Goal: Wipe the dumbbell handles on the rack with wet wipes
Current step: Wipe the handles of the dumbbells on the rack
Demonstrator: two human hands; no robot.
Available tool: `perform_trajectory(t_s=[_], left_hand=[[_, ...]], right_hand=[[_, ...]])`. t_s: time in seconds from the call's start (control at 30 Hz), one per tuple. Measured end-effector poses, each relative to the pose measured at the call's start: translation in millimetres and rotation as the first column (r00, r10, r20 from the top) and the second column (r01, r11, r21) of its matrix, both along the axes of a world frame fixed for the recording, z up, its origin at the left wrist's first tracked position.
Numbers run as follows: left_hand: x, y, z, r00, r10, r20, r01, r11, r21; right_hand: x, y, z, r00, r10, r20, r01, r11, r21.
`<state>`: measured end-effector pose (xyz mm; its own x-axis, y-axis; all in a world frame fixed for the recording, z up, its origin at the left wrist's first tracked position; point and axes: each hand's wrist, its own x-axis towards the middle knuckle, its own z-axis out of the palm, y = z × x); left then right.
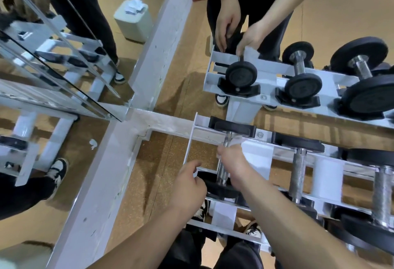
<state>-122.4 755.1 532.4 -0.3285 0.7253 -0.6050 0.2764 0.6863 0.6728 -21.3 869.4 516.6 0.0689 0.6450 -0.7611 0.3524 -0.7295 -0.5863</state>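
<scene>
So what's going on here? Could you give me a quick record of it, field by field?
place: dumbbell rack facing a wall mirror
right hand: wraps a wet wipe round the handle of the end dumbbell
left hand: at the rack's end rail, grip unclear
neighbouring dumbbells: further right on the rack, handles bare
mirror shows: the same hands and rack, reflected
stage: wipe on the end handle, the others not being touched
</scene>
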Motion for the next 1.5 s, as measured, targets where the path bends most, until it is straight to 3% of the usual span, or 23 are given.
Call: perform_trajectory(t_s=[0.07,0.2,0.3,0.37,0.43,0.5,0.57,0.67,0.73,0.83,0.93,1.07,1.17,1.23,1.3,1.4,1.5], left_hand=[[0,0,2,0.999,-0.038,-0.030,0.038,0.999,-0.004],[2,5,4,0.996,-0.080,-0.028,0.080,0.997,-0.013],[0,11,5,0.999,0.016,0.043,-0.017,1.000,0.024],[-4,18,6,0.985,0.105,0.136,-0.109,0.994,0.026],[-5,27,11,0.955,0.175,0.239,-0.181,0.983,0.005],[-3,34,18,0.853,0.317,0.415,-0.322,0.945,-0.060],[-1,36,24,0.665,0.433,0.609,-0.408,0.893,-0.189],[-4,34,21,0.332,0.509,0.794,-0.403,0.838,-0.369],[-7,32,25,0.257,0.497,0.829,-0.365,0.844,-0.393],[-6,28,26,0.409,0.411,0.815,-0.306,0.903,-0.302],[-8,26,19,0.536,0.419,0.733,-0.290,0.907,-0.306],[-18,34,16,0.627,0.473,0.619,-0.382,0.879,-0.285],[-27,43,26,0.742,0.392,0.543,-0.363,0.917,-0.167],[-28,47,42,0.882,0.283,0.377,-0.293,0.956,-0.033],[-27,51,55,0.964,0.205,0.167,-0.231,0.961,0.154],[-19,52,73,0.989,0.142,-0.031,-0.124,0.938,0.323],[4,53,60,0.984,0.014,-0.178,0.041,0.952,0.303]], right_hand=[[1,-30,1,0.999,0.033,-0.013,-0.033,0.999,0.009],[24,-55,25,0.989,0.116,-0.093,-0.131,0.976,-0.175],[50,-50,49,0.960,-0.086,-0.266,0.041,0.985,-0.167],[64,-45,67,0.852,-0.258,-0.455,0.154,0.955,-0.253],[74,-41,81,0.767,-0.295,-0.570,0.150,0.946,-0.288],[76,-39,87,0.707,-0.294,-0.643,0.146,0.951,-0.274],[74,-39,84,0.644,-0.295,-0.706,0.142,0.953,-0.268],[70,-37,79,0.557,-0.308,-0.771,0.124,0.949,-0.289],[69,-37,77,0.575,-0.288,-0.766,0.102,0.954,-0.282],[70,-40,74,0.688,-0.247,-0.683,0.068,0.958,-0.278],[71,-43,60,0.781,-0.290,-0.554,0.118,0.938,-0.325],[72,-41,37,0.840,-0.300,-0.452,0.178,0.939,-0.293],[68,-36,31,0.852,-0.301,-0.428,0.189,0.940,-0.284],[62,-33,31,0.873,-0.259,-0.413,0.160,0.952,-0.259],[57,-30,33,0.895,-0.238,-0.378,0.163,0.962,-0.221],[53,-26,37,0.911,-0.233,-0.339,0.189,0.969,-0.158],[55,-25,41,0.895,-0.244,-0.374,0.207,0.969,-0.138]])
